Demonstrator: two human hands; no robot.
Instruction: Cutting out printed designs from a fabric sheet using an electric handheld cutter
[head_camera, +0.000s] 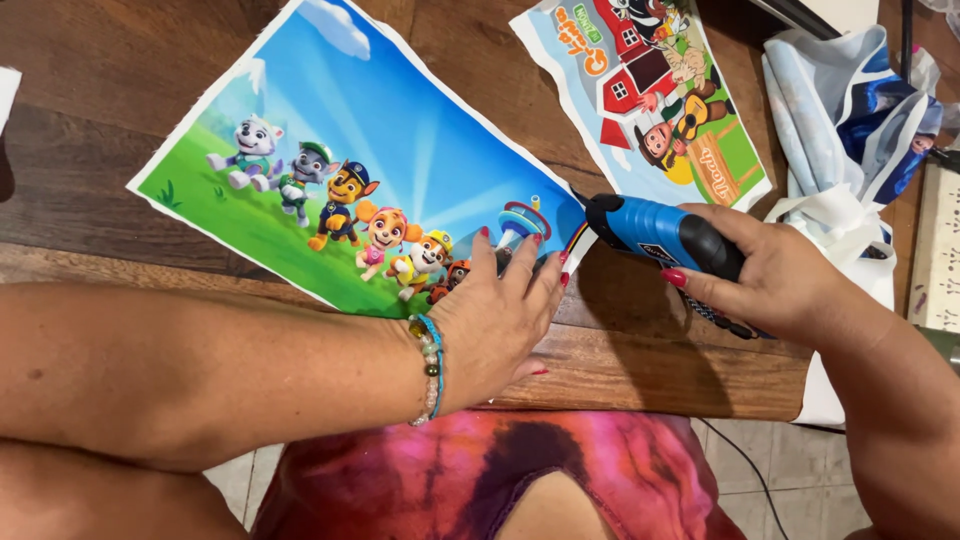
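Note:
A printed fabric sheet (330, 130) with cartoon puppies on a blue sky and green grass lies flat on the wooden table (100, 60). My left hand (500, 315) presses down on its near right corner, fingers spread. My right hand (775, 275) grips a blue and black electric cutter (660, 235), whose nose touches the sheet's right edge beside my left fingertips. A beaded bracelet circles my left wrist.
A second printed sheet (650, 90) with a red barn and cartoon figures lies behind the cutter. Crumpled white and blue fabric (850, 120) is piled at the right. The table's front edge runs just below my hands. A thin cable hangs toward the tiled floor.

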